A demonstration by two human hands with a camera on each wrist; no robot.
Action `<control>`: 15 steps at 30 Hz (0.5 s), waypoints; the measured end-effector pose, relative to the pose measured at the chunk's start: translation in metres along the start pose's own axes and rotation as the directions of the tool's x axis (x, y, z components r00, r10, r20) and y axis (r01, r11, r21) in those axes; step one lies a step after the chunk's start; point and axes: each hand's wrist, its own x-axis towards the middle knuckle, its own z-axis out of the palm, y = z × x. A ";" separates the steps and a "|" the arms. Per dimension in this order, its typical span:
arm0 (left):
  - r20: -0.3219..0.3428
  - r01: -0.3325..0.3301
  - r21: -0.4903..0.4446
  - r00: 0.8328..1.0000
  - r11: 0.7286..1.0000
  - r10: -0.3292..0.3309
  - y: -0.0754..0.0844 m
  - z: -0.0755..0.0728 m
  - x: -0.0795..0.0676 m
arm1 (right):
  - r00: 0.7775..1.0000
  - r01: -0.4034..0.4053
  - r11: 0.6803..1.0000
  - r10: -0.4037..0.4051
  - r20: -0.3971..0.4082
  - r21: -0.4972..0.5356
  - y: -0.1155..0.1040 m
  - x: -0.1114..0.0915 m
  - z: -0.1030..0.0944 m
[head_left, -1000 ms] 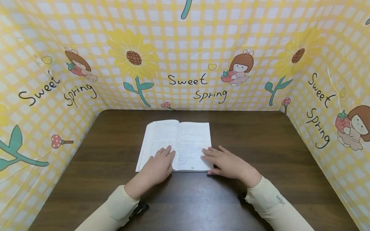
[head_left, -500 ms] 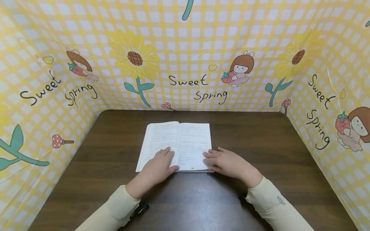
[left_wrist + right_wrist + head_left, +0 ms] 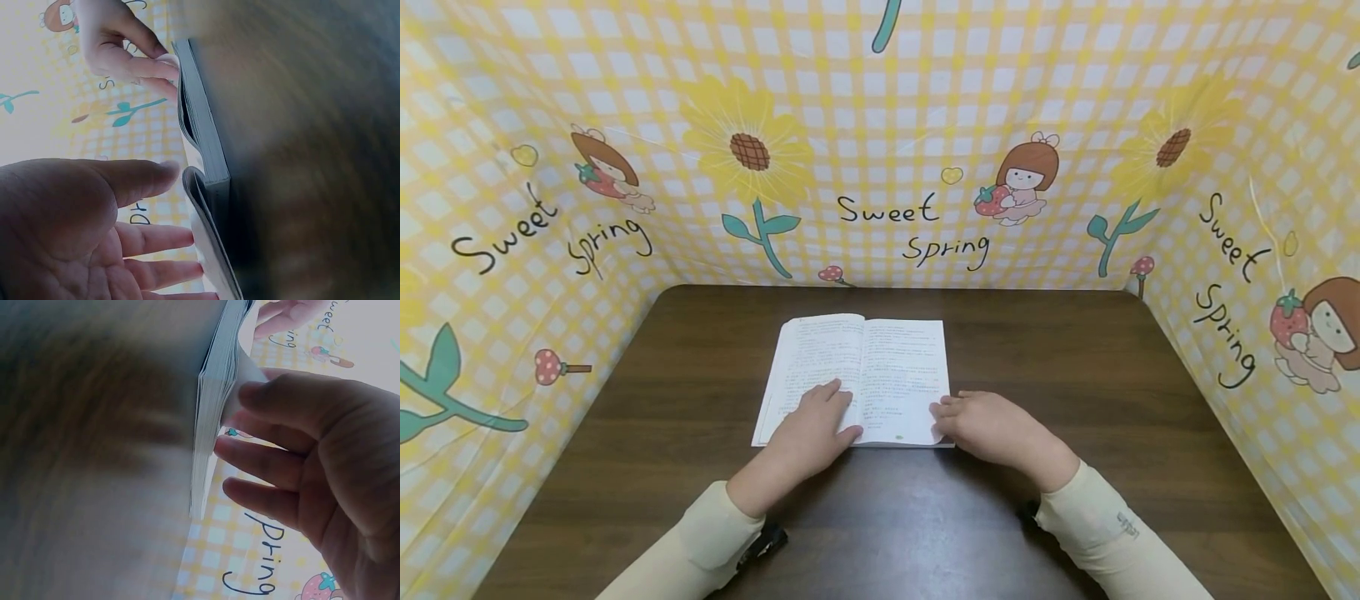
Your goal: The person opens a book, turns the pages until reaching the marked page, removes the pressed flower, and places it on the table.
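An open book (image 3: 898, 354) with printed pages lies on the dark wooden table. My left hand (image 3: 808, 429) rests on the lower part of its left page, fingers extended and thumb pointing toward the spine. In the left wrist view, that hand's fingertips (image 3: 192, 237) touch the page surface. My right hand (image 3: 996, 427) is at the lower right corner of the book. There, in the right wrist view, it pinches a page (image 3: 245, 359) between thumb and fingers, and the page bows up off the stack beneath. The other right fingers stay loosely bent beside the page edges.
The brown table (image 3: 700, 342) extends around the book on all sides. Yellow checked cloth (image 3: 895, 117) with flowers and cartoon figures walls off its back and both sides. Dark straps (image 3: 763, 546) show under the cream sleeves.
My right hand's fingers have drawn in from lying spread on the right page to pinching its lower corner. My left thumb has come out over the page bottom near the spine.
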 end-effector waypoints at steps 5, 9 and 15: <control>-0.059 0.000 0.031 0.998 1.000 0.002 0.001 0.001 0.000 | 0.997 -0.014 1.000 0.014 -0.073 -0.006 0.003 0.000 0.005; -0.095 0.002 0.050 0.995 0.999 0.003 0.002 0.002 0.001 | 0.993 -0.019 1.000 0.021 -0.113 0.018 0.006 0.000 0.006; -0.108 -0.170 0.064 0.978 0.983 0.176 0.004 0.002 0.003 | 0.983 -0.018 1.000 0.021 -0.185 0.017 0.008 0.000 0.002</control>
